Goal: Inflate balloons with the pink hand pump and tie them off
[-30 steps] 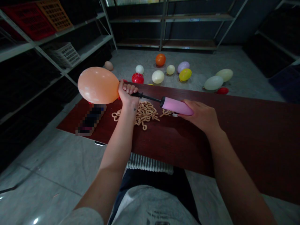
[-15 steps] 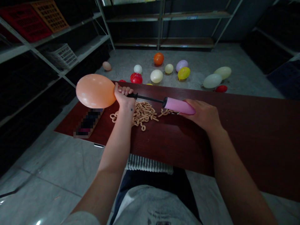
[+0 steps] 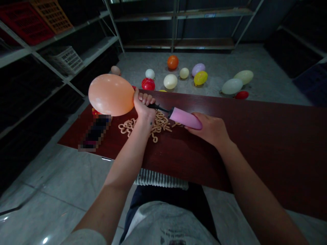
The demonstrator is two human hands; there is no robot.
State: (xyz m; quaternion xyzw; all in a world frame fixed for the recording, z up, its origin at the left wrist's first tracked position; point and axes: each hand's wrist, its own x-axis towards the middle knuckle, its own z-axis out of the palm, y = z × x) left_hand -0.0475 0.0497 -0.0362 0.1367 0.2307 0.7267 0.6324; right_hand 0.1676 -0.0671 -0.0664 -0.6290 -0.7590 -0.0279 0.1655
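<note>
A large inflated peach balloon (image 3: 111,95) hangs over the left part of the table. My left hand (image 3: 144,104) is closed around its neck together with the black end of a balloon pump; the nozzle inside the balloon is hidden. My right hand (image 3: 208,127) wraps the pink barrel of the balloon pump (image 3: 185,117). Only a short stretch of black rod shows between barrel and left hand. Below the left wrist, tan squiggly strands (image 3: 161,124), perhaps uninflated long balloons, lie in a pile on the dark red table (image 3: 268,143).
A blurred-out phone-like object (image 3: 95,132) lies at the table's left end, with something red and yellow (image 3: 95,111) behind it. Several inflated balloons, including an orange one (image 3: 173,62), rest on the floor beyond. Metal shelves (image 3: 204,44) stand behind, crates (image 3: 67,59) on the left shelving.
The rod has slid further into the pump barrel as my hands came closer together. My left hand and the balloon moved right; my right hand moved left.
</note>
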